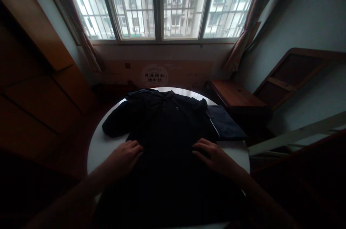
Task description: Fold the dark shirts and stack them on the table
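A dark polo shirt point(164, 121) lies spread face up on a round white table point(98, 146), collar toward the window and one sleeve out to the left. My left hand point(125, 157) rests flat on the shirt's left side, fingers stretched out. My right hand point(211, 153) lies flat on the shirt's right side, fingers spread. Neither hand holds anything.
A folded dark garment point(225, 124) lies at the table's right edge. A low wooden bench point(235, 95) stands to the right, a cardboard box point(162, 74) under the barred window, a wooden cabinet point(40, 77) on the left, a wooden frame point(294, 74) against the right wall.
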{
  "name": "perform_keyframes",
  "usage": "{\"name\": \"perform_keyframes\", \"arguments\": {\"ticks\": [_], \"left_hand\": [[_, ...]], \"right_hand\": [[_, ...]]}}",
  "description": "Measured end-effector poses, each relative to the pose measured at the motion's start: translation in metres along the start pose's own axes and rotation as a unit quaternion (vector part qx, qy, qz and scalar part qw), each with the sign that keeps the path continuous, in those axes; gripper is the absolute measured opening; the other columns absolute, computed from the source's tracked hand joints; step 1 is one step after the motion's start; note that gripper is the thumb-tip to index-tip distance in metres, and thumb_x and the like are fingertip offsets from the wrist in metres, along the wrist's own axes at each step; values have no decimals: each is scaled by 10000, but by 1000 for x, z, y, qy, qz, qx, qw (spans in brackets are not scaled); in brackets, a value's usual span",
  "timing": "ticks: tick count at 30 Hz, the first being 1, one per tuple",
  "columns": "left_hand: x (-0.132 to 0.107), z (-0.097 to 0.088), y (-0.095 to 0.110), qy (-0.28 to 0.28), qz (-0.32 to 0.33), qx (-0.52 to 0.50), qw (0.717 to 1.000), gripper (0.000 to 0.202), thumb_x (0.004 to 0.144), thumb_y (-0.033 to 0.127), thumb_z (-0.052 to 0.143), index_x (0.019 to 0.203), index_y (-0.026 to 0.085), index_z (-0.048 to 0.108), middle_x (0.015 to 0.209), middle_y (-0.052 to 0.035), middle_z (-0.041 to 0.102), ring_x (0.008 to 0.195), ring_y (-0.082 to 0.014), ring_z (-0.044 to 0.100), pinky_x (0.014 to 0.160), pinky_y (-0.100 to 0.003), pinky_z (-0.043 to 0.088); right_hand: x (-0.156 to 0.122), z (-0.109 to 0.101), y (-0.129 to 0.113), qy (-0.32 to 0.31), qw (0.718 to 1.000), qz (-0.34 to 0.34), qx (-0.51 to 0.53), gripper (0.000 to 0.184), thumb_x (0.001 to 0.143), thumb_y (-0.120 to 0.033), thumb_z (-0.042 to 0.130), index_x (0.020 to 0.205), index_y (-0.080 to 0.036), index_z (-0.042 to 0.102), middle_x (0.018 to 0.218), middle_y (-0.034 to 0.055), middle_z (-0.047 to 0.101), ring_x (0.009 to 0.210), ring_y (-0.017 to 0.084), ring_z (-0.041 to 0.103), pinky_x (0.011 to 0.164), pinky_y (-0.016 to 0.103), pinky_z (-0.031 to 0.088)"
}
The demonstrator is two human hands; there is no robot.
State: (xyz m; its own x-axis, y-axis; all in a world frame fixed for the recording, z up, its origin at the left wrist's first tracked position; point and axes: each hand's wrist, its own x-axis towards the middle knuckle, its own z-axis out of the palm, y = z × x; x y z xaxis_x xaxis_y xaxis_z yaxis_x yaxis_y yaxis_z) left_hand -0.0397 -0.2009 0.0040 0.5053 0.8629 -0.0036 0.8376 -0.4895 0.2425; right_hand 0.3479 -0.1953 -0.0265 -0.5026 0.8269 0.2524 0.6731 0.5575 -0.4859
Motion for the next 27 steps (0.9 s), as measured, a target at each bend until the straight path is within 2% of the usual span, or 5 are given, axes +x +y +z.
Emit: {"name": "perform_keyframes", "arguments": {"ticks": [3,6,11,20,27], "left_hand": [[96,24,17,48,44,52,997,339,979,217,429,1244,144,628,1322,-147,611,1233,-247,560,1081,-388,407],[191,45,17,86,-16,82,993,443,986,210,374,1387,89,517,1498,-199,454,1377,-268,439,1144,-406,333],[298,58,-8,69,-131,71,986,547,1008,337,320,1505,120,392,1585,-208,314,1453,-329,320,1169,-499,260],[359,77,-37,34,-157,24,987,589,991,507,300,1548,317,333,1651,-83,194,1518,-332,123,1203,-540,121],[361,80,-41,60,-144,28,987,588,983,502,339,1533,298,374,1641,-83,230,1511,-326,163,1207,-523,133]], "right_hand": [[79,26,16,-27,997,-12,-75,360,990,-338,505,1295,-184,620,1373,127,586,1273,237,544,1094,387,421],[146,42,37,-80,984,70,-140,457,1022,-322,421,1453,-184,486,1553,108,418,1428,231,367,1175,405,291],[202,51,75,-84,961,199,-173,570,1043,-455,276,1558,-213,309,1648,107,202,1507,322,158,1177,597,145],[230,61,109,-60,953,247,-164,573,1028,-502,242,1565,-306,279,1665,25,150,1511,311,128,1170,628,89],[231,22,121,59,935,304,-172,499,1006,-416,345,1375,-155,556,1467,168,481,1343,317,405,1101,459,337]]}}
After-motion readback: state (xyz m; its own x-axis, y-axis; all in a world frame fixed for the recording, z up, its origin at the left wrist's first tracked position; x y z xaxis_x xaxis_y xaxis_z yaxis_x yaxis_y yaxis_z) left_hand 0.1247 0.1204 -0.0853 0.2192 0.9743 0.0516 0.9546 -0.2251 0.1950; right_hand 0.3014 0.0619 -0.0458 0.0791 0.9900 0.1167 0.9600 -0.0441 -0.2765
